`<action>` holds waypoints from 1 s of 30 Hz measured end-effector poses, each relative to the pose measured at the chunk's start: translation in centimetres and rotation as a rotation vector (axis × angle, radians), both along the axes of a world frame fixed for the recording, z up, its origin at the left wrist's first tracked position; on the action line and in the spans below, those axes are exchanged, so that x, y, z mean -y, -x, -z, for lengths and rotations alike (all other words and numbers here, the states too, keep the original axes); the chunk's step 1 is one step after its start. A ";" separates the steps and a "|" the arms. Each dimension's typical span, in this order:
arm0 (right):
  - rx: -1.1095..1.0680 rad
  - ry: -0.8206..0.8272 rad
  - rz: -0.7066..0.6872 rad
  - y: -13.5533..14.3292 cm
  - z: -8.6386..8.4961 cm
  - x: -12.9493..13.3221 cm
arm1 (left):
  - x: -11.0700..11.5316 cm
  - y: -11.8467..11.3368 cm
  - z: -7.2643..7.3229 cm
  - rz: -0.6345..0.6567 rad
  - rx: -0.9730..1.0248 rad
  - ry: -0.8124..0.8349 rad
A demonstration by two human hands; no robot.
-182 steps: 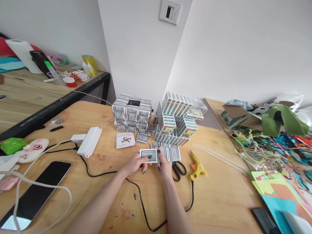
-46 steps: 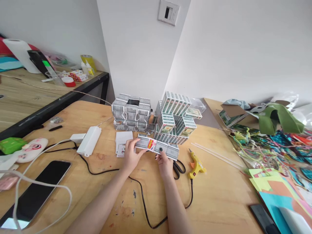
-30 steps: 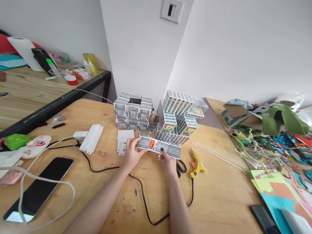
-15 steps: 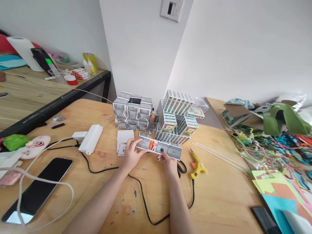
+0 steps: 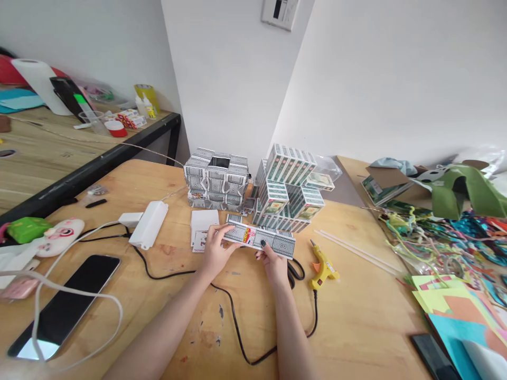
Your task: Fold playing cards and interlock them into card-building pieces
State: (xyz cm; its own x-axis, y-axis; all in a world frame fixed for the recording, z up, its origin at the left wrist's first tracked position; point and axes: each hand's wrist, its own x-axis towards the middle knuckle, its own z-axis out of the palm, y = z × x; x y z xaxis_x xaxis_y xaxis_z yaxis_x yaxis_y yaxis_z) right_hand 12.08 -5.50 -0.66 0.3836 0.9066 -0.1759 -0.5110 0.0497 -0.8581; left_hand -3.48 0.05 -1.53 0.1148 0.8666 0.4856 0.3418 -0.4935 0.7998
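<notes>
Between both hands I hold a long strip of folded playing cards (image 5: 282, 243), patterned grey with a red and yellow joker label near its middle. My left hand (image 5: 217, 248) pinches its left end, and my right hand (image 5: 273, 264) grips it right of the middle, thumb on top. Just behind stand a block built of folded cards (image 5: 217, 182) with a square opening on top and a stepped stack of green-and-white card packs (image 5: 291, 169). Loose cards (image 5: 204, 221) lie beyond my left hand. The undersides of my fingers are partly hidden.
A yellow glue gun (image 5: 324, 269) with a black cord lies at right, near clear glue sticks (image 5: 358, 250). To the left are a white power adapter (image 5: 149, 224) and a phone (image 5: 65, 303). Coloured paper (image 5: 459, 332) and tangled yarn (image 5: 420, 232) crowd the right side.
The camera view has shifted very slightly. Both hands keep the same hold, and the card strip has barely moved.
</notes>
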 end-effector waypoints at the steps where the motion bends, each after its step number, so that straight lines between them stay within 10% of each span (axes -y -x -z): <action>1: 0.006 0.004 0.001 0.0 0.0 0.0 | 0.0 0.0 0.0 0.009 0.006 0.004; 30: 0.036 -0.002 -0.036 1.1 -0.1 0.1 | 1.1 -1.2 0.3 0.020 0.002 0.051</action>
State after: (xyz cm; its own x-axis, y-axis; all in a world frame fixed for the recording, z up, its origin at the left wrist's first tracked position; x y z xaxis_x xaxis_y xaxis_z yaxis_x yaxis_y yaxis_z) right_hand 11.00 -5.57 -0.60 0.3564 0.9205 -0.1602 -0.4810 0.0338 -0.8761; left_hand -2.25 -1.04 -1.80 0.1314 0.8876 0.4414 0.3307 -0.4590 0.8246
